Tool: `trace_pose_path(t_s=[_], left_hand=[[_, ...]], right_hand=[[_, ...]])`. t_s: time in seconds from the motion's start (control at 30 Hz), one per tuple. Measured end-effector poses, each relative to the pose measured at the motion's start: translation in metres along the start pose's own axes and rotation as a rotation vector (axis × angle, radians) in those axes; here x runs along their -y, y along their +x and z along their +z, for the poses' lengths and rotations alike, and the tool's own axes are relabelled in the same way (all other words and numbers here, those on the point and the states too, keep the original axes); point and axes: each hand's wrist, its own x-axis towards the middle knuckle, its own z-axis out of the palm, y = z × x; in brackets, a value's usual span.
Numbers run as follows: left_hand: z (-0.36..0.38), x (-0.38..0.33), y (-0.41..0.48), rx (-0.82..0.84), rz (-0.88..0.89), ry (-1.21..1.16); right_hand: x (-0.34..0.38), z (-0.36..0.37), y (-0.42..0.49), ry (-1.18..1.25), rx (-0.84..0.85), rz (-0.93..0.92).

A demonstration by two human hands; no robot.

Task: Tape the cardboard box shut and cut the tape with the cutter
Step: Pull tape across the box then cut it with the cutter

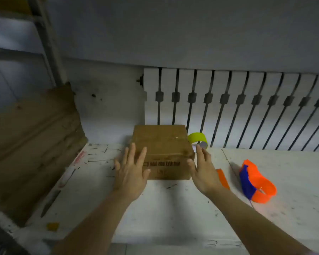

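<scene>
Beside the cardboard box [164, 151], spread fingers [136, 155] flank it.

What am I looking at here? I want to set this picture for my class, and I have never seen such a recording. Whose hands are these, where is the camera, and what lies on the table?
There is no machine: a person works with bare hands, and the single picture comes from a camera worn on their head, looking forward and down. On the scuffed white table stands a closed cardboard box. The left hand and right hand are open at its two sides, fingers spread; neither holds anything. Behind the box's right corner is a yellow-green tape roll. To the right lie an orange and blue object, whose purpose I cannot tell, and a small orange piece, partly hidden by the right hand.
</scene>
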Motion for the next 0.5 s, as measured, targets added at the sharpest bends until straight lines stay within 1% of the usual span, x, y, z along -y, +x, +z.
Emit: trace_pose_path(t_s=[0.1,0.17,0.27,0.4,0.5], left_hand=[[0.015,0.003,0.009,0.019,0.007,0.058],[0.02,0.002,0.017,-0.007,0.018,0.053],[0.028,0.0,0.023,-0.001,0.016,0.105],[0.034,-0.001,0.021,0.052,0.023,0.074],[0.028,-0.005,0.017,0.084,0.013,0.046]], right_hand=[[-0.006,0.025,0.017,0.118,0.009,0.059],[-0.01,0.039,0.027,0.176,0.004,0.075],[-0.015,0.053,0.034,0.225,-0.024,0.1],[-0.017,0.055,0.033,0.275,-0.013,0.169],[-0.013,0.051,0.027,0.259,-0.007,0.204]])
